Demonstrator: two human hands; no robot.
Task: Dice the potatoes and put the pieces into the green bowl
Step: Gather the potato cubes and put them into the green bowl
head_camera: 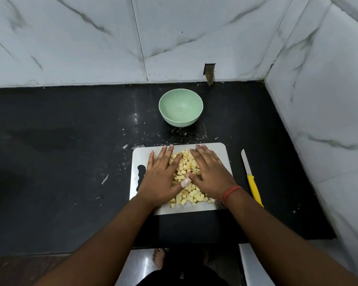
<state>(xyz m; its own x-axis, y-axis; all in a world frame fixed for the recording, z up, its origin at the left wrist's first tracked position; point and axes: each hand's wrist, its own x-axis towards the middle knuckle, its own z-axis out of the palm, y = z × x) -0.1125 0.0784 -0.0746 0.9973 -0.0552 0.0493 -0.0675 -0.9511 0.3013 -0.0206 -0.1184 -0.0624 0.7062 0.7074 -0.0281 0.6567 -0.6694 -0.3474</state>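
1. Closest in: both hands flat on the steel cutting board (pixel 220 150), fingers straight, nothing gripped. Left hand (pixel 160 178) and right hand (pixel 210 174) bracket the heap.
2. Diced potato pieces (pixel 186 168) sit piled between the palms, thumbs touching over them.
3. Yellow-handled knife (pixel 251 180) lies on the black bench (pixel 70 162), just right of the board.
4. Further back, the green bowl (pixel 180 107) stands upright, no pieces inside.

Black countertop (pixel 60 141), scattered w/ pale specks and scraps. Behind and to the right: white marble-look wall tiles (pixel 70 38) w/ grey veins; small rectangular hole (pixel 209 72) at back wall base. Below counter edge: a bare foot (pixel 158 257) on the floor.
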